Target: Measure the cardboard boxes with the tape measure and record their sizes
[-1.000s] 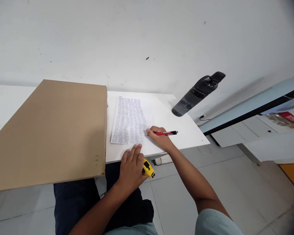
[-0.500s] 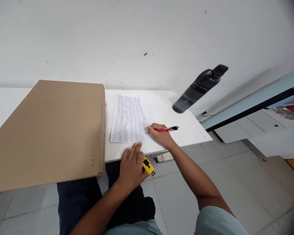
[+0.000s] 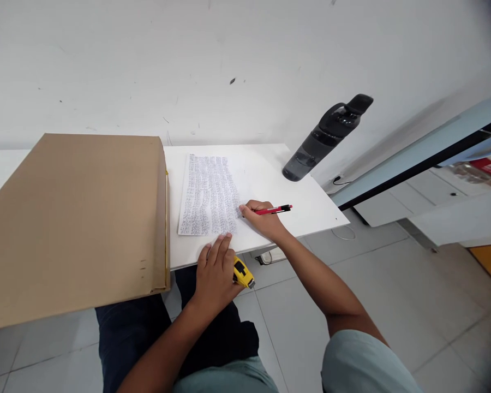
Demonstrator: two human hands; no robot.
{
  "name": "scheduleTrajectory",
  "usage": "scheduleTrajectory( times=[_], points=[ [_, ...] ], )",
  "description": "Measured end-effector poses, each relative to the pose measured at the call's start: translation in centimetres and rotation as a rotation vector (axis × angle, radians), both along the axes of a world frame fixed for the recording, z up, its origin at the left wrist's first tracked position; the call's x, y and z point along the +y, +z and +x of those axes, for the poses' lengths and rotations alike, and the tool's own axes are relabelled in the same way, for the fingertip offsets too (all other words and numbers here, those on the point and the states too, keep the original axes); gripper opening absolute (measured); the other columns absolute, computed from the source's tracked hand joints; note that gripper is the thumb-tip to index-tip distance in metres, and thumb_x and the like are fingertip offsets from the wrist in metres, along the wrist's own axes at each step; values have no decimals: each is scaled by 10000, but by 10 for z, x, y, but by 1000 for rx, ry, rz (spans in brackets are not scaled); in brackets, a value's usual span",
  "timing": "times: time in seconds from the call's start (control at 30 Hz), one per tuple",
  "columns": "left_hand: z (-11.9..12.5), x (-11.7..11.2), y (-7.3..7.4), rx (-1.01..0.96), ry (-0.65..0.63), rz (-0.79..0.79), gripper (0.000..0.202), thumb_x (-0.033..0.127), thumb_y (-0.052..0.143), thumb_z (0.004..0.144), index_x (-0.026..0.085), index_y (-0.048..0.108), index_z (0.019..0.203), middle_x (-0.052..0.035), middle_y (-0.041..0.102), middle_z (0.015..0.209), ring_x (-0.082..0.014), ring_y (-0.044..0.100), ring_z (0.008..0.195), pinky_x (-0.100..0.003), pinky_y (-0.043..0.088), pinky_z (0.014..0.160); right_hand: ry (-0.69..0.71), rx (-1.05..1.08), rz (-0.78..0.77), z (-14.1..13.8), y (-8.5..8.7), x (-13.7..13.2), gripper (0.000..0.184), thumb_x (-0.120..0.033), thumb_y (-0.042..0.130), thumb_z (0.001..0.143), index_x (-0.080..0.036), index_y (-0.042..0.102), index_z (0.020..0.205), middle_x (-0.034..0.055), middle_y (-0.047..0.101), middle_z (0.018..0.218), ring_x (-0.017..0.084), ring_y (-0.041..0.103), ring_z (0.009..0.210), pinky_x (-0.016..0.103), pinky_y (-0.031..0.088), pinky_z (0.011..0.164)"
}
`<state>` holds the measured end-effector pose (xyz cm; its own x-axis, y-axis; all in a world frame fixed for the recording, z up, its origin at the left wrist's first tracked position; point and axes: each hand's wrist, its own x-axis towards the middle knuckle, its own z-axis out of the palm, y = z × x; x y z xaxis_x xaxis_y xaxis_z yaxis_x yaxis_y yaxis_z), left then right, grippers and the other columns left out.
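Observation:
A sheet of paper (image 3: pixel 208 196) covered in dense handwriting lies on the white table (image 3: pixel 265 164). At its right edge, my right hand (image 3: pixel 262 219) is closed around a red pen (image 3: pixel 275 209) with black parts. The pen's tip end is at the paper's lower right edge, mostly hidden by my fingers. My left hand (image 3: pixel 216 270) rests at the table's front edge, fingertips at the bottom of the sheet. Held against its palm by the thumb side is a yellow-and-black utility knife (image 3: pixel 242 272) with a metal tip; the rest of the knife is covered by the hand.
A big cardboard box (image 3: pixel 94 218) stands on the table at the left and overhangs the front edge. Toward the back right is a dark water bottle (image 3: pixel 317 144). Behind the table rises a white wall (image 3: pixel 147 65). My legs (image 3: pixel 135 338) are below the table's front.
The whole view has shifted slightly, so the box, paper and bottle appear a little further left. Both hands keep their holds; my right hand stays at the sheet's right edge with the pen.

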<state>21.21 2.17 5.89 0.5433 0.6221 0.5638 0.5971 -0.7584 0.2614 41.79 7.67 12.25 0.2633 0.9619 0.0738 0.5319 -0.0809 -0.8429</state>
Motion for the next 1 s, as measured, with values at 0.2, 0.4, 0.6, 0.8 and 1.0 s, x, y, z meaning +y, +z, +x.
scheduleTrajectory(
  times=[0.2, 0.4, 0.6, 0.8, 1.0],
  points=[
    [-1, 1, 0, -4, -17, -10, 473, 486, 747, 809, 204, 564, 1142, -173, 603, 1473, -318, 551, 1379, -467, 388, 1120, -2, 3, 10, 1, 0, 0, 394, -477, 580, 823, -240, 433, 545, -28, 422, 550, 153, 388, 592, 316, 306, 571],
    [-1, 1, 0, -9, -11, -33, 484, 470, 754, 807, 206, 559, 1163, -174, 595, 1481, -324, 543, 1387, -463, 373, 1135, 33, 15, 3, 2, 2, 0, 406, -501, 586, 822, -235, 441, 551, -20, 451, 574, 152, 402, 594, 312, 322, 575],
    [-2, 1, 0, 12, -38, -42, 510, 476, 758, 802, 214, 558, 1192, -168, 572, 1507, -334, 522, 1410, -486, 377, 1143, -9, 19, 23, 4, 0, 1, 391, -481, 567, 823, -238, 435, 546, -19, 441, 565, 155, 399, 602, 313, 330, 579],
    [-2, -3, 1, 39, -20, -65, 503, 493, 749, 807, 200, 573, 1176, -174, 568, 1508, -328, 516, 1416, -488, 393, 1141, 2, 51, 31, 4, 0, -3, 373, -463, 598, 794, -233, 466, 532, -12, 472, 559, 162, 433, 602, 320, 345, 593],
    [-4, -6, -4, 68, -39, -62, 564, 548, 730, 809, 179, 591, 1213, -188, 546, 1523, -332, 491, 1438, -497, 380, 1160, -22, 67, 14, 5, -6, -5, 376, -442, 625, 803, -232, 464, 535, -25, 445, 548, 151, 405, 582, 311, 320, 564]
  ],
)
